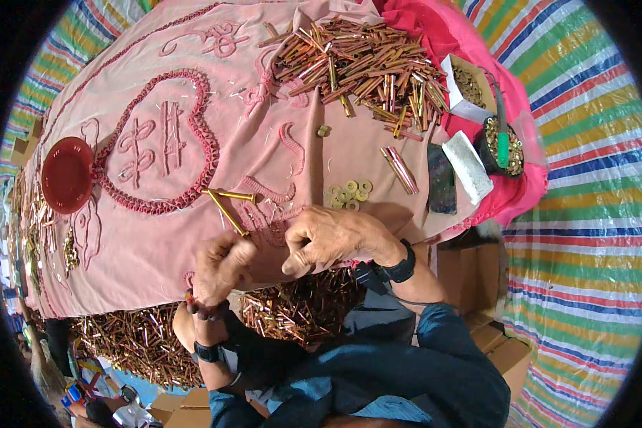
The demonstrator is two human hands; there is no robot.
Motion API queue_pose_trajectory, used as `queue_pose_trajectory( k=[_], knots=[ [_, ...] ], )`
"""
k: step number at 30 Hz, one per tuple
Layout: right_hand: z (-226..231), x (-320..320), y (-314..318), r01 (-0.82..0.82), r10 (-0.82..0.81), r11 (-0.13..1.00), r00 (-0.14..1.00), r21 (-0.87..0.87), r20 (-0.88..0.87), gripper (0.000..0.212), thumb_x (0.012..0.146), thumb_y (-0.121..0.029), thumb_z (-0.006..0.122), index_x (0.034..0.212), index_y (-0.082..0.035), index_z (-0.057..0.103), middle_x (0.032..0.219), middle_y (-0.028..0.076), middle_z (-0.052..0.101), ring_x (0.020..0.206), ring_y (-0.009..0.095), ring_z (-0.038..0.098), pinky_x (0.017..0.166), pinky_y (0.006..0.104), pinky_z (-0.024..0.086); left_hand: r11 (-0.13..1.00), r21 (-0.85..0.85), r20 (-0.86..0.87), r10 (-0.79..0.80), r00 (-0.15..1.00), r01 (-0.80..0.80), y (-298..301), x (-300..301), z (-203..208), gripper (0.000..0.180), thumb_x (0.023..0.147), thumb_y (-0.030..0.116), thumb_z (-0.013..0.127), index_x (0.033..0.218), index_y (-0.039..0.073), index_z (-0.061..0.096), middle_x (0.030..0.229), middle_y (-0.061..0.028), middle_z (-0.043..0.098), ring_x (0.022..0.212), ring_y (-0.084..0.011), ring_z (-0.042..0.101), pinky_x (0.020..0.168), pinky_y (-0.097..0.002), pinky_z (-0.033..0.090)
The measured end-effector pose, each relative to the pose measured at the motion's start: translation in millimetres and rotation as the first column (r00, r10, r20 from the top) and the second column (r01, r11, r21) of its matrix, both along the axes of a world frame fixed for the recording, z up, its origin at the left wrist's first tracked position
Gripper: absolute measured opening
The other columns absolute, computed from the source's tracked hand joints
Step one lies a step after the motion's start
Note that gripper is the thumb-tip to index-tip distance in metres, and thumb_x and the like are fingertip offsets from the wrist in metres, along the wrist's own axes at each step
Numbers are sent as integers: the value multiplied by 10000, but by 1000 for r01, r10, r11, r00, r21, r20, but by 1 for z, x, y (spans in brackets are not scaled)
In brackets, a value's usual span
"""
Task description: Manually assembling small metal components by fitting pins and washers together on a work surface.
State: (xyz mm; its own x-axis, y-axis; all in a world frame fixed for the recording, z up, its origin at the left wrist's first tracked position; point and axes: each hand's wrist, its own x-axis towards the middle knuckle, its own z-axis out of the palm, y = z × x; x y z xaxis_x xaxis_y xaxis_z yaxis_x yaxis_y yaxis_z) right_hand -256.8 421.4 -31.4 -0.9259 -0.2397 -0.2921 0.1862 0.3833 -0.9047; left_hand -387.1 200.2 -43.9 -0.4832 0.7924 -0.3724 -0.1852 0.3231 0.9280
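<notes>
We spot two bolts (230,215) left of frame centre, just above the curled left hand (220,269); likely stiff, slick, best held mid-shank. Right hand (329,237) curls too; can't tell either's grip.

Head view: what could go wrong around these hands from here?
The left hand is close to two crossed gold-coloured bolts and might nudge them. The right hand might scatter the loose washers lying just beyond it. The few loose rods beside the phone could roll if bumped.
</notes>
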Motion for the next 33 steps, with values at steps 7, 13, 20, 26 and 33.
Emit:
queue_pose_trajectory(
  k=[7, 13, 20, 26, 33],
  knots=[
    [-32, -5, 8, 249, -230, 968, 928, 29, -294, 270, 870, -239, 750, 813, 16, 686, 643, 92, 663, 563, 149, 611, 559, 331, 491, 952, -79, -862, 83, 501, -294, 24, 2, -16, 398, 874, 374, 759, 717, 27, 645, 615, -157, 634, 573, -353, 636, 548, -425, 484],
    [-20, -4, 12, 330, -327, 944, 934, 1, -145, 180, 905, -164, 699, 874, 13, 695, 644, 48, 636, 522, 90, 579, 501, 292, 470, 935, -149, -731, 114, 673, -321, 24, -4, -16, 369, 836, 330, 776, 787, -25, 687, 728, -201, 691, 644, -314, 676, 614, -389, 507],
    [-20, -7, 13, 488, -491, 871, 861, -55, -136, 148, 930, -136, 683, 911, 9, 702, 688, 15, 646, 544, 66, 586, 501, 261, 475, 949, -76, -644, 188, 742, -306, 14, -6, -15, 324, 861, 287, 745, 812, -30, 697, 657, -130, 685, 567, -217, 658, 558, -348, 509],
    [-35, -9, 21, 669, -674, 737, 715, -96, -187, 193, 928, -176, 687, 921, 17, 703, 759, 71, 705, 680, 104, 606, 637, 308, 506, 931, 129, 261, 299, 918, -340, 11, -4, -17, 207, 925, 222, 742, 886, 33, 666, 655, -32, 636, 452, -81, 535, 409, -206, 404],
    [-48, -20, 15, 684, -662, 725, 660, -79, -354, 153, 946, -137, 687, 945, 16, 686, 762, -9, 644, 707, 50, 546, 619, 250, 477, 871, 319, 392, 238, 889, -374, 15, 4, -20, 133, 939, 55, 679, 1045, 9, 612, 819, -83, 678, 504, -105, 580, 424, -219, 457]
  ],
)
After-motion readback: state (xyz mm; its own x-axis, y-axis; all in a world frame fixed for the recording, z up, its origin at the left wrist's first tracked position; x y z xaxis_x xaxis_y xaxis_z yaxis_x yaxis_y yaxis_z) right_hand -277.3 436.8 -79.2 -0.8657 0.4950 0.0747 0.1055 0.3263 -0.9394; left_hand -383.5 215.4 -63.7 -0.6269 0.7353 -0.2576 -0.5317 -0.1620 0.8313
